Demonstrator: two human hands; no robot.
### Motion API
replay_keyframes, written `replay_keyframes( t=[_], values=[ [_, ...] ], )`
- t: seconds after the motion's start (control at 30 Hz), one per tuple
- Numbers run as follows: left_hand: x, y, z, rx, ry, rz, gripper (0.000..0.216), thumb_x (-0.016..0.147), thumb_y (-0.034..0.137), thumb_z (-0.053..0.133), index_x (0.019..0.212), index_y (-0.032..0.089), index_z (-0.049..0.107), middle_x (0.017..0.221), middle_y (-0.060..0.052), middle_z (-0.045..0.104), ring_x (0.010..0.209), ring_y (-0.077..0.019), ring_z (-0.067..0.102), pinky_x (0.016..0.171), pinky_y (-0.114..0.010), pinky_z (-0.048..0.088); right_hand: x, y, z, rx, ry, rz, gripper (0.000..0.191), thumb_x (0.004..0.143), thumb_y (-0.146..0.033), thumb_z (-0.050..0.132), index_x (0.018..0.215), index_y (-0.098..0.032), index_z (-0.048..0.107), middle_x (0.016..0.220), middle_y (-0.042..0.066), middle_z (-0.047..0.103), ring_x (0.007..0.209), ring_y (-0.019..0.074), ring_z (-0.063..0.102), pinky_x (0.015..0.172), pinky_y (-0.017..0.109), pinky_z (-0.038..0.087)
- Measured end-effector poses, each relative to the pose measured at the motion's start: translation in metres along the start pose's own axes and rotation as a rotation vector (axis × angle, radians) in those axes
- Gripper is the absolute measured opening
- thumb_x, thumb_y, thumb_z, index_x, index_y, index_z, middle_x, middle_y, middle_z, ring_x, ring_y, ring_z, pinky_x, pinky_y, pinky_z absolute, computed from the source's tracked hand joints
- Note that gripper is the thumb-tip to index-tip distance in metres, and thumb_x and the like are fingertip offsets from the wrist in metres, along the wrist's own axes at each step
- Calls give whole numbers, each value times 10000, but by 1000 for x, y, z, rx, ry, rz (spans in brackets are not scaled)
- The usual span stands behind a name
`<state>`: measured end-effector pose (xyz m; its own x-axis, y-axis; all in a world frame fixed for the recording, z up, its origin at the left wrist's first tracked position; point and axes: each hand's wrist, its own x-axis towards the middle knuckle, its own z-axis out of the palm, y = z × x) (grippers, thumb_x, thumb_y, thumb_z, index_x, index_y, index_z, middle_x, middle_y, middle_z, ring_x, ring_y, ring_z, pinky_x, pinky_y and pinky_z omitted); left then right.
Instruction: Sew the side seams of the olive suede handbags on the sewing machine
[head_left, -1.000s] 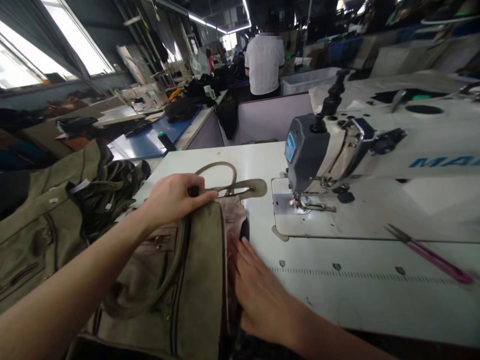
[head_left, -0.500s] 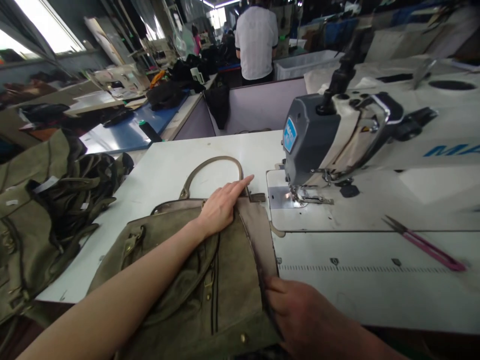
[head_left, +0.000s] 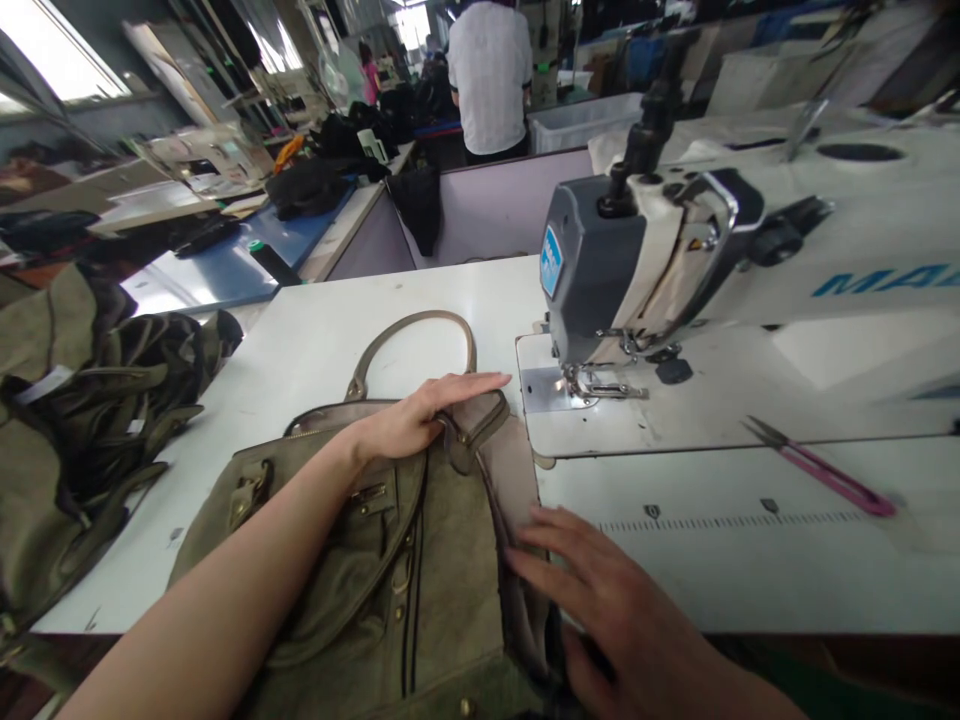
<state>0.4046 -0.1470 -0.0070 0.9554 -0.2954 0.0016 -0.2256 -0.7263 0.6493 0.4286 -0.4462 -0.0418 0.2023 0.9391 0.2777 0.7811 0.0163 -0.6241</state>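
Note:
An olive-green handbag [head_left: 450, 530] lies on the white sewing table, its side edge open with pale lining [head_left: 514, 470] showing. My left hand [head_left: 405, 415] is at the bag's top edge, fingers straight, with the zip end [head_left: 484, 420] folded over beneath them. Its thumb is mostly hidden; the fabric seems caught in the grip. At the open side edge, my right hand [head_left: 600, 590] has its fingers apart, the tips touching the lining. One rounded handle [head_left: 420, 318] stands out beyond the top. The sewing machine's presser foot [head_left: 592, 388] is just right of the bag.
Purple-handled thread snips [head_left: 832, 475] lie right of the machine bed, near a printed ruler scale [head_left: 720, 520]. More olive bags [head_left: 82, 400] are heaped at the left. A thread cone [head_left: 271, 262] stands beyond. A person in a white top [head_left: 490, 80] is in the background.
The bag's zip end has been turned over at the top corner under my left hand. My right hand's fingers have loosened and spread along the side edge. The view has shifted slightly.

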Motion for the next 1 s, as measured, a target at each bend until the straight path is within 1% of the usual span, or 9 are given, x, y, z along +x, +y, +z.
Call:
replay_keyframes(
  t=[0.1, 0.17, 0.33, 0.4, 0.5, 0.6, 0.73, 0.87, 1.0],
  values=[
    [-2, 2, -3, 54, -79, -6, 684, 578, 32, 371, 1182, 258, 596, 1430, -18, 472, 1324, -223, 415, 1117, -471, 269, 4, -3, 8, -9, -38, -2, 662, 623, -68, 452, 1275, -33, 568, 1296, 169, 579, 1311, 266, 429, 1116, 454, 362],
    [-2, 5, -10, 27, -123, -26, 536, 558, 88, 404, 1025, 231, 625, 1380, -41, 514, 1311, -249, 420, 1109, -473, 277, 4, -2, 10, -21, -48, 21, 673, 649, -44, 429, 1314, -28, 530, 1334, 161, 559, 1323, 241, 420, 1122, 430, 359],
    [-3, 9, -26, -291, -256, -136, 444, 691, 260, 442, 1103, 234, 605, 1495, -25, 396, 1332, -288, 388, 1073, -444, 343, 1, 1, 7, 5, -49, 42, 624, 737, -29, 389, 1350, -74, 498, 1373, 146, 534, 1333, 214, 422, 1118, 427, 362],
    [1, 11, -19, -296, -182, -164, 300, 798, 322, 410, 966, 221, 638, 1431, -42, 473, 1254, -275, 469, 1019, -424, 387, 1, 2, 6, 11, -29, 34, 540, 798, -40, 388, 1318, -77, 527, 1350, 153, 552, 1311, 213, 453, 1118, 421, 358],
    [9, 13, 5, 5, 39, -192, 198, 789, 367, 546, 707, 188, 526, 1173, -82, 617, 1091, -266, 551, 932, -421, 414, 0, 2, 7, -11, 9, 12, 393, 887, -57, 400, 1229, -90, 591, 1283, 155, 599, 1277, 206, 490, 1119, 397, 353],
    [16, 15, 28, 266, 185, -272, 157, 753, 278, 609, 780, 192, 481, 973, -59, 626, 953, -249, 564, 857, -427, 420, 0, 3, 8, -14, 28, -14, 321, 911, -66, 439, 1170, -106, 625, 1237, 156, 620, 1274, 224, 494, 1109, 408, 369],
    [25, 11, 36, 302, 239, -312, 286, 839, 323, 599, 1086, 215, 505, 1036, -47, 628, 979, -249, 568, 858, -430, 415, 4, 1, 1, 6, -2, -32, 300, 896, -53, 452, 1103, -115, 660, 1184, 146, 643, 1247, 225, 516, 1126, 425, 342],
    [36, 7, 35, 301, 208, -324, 203, 850, 375, 625, 967, 213, 589, 941, -28, 653, 962, -248, 575, 820, -393, 431, 3, -5, -8, 60, -127, -53, 346, 789, -44, 480, 1078, -101, 662, 1224, 156, 621, 1280, 246, 477, 1140, 423, 324],
    [39, 6, 36, 273, 225, -325, 179, 823, 316, 653, 948, 195, 612, 871, -25, 635, 880, -223, 585, 774, -355, 451, -2, -7, -6, 87, -4, -86, 319, 858, -30, 453, 1095, -118, 648, 1110, 148, 671, 1177, 217, 561, 1059, 371, 444]
  ],
)
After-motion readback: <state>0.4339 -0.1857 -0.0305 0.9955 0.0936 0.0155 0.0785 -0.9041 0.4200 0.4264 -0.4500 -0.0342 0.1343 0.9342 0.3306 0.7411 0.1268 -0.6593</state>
